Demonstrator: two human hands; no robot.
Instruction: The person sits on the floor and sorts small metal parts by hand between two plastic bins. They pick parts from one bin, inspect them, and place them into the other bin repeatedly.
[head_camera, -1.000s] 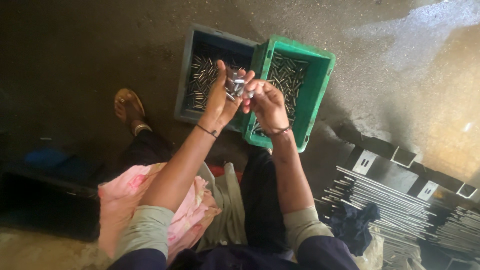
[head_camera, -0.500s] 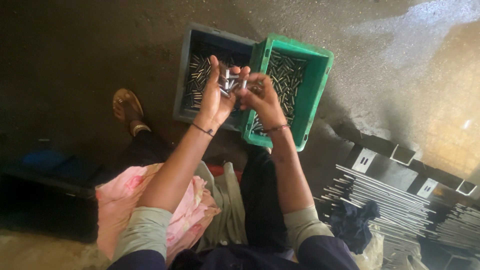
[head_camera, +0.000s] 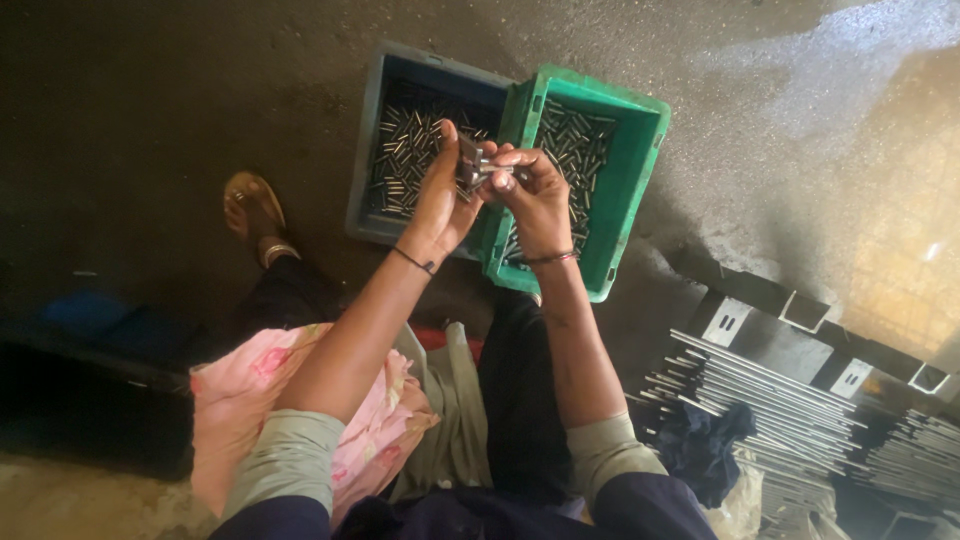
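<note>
Head view — near: my lap, pink cloth (head_camera: 255, 400) over it. Left hand (head_camera: 438, 195) and right hand (head_camera: 535, 195) are raised together, fingers of both pinched on one small metal part (head_camera: 478, 165) held above the crates. I judge this a fitting or checking step; next calls for a steady grip. Beyond: blue crate (head_camera: 365, 195) and green crate (head_camera: 630, 200), both holding metal pins.

At your feet lies a rough concrete floor (head_camera: 180, 90). A sandal (head_camera: 252, 208) rests to your left, with pink flowered cloth (head_camera: 250, 400) over your lap. To your right, stacked metal strips (head_camera: 760, 400) and open metal channels (head_camera: 800, 310) sit beside a dark rag (head_camera: 705, 450).
</note>
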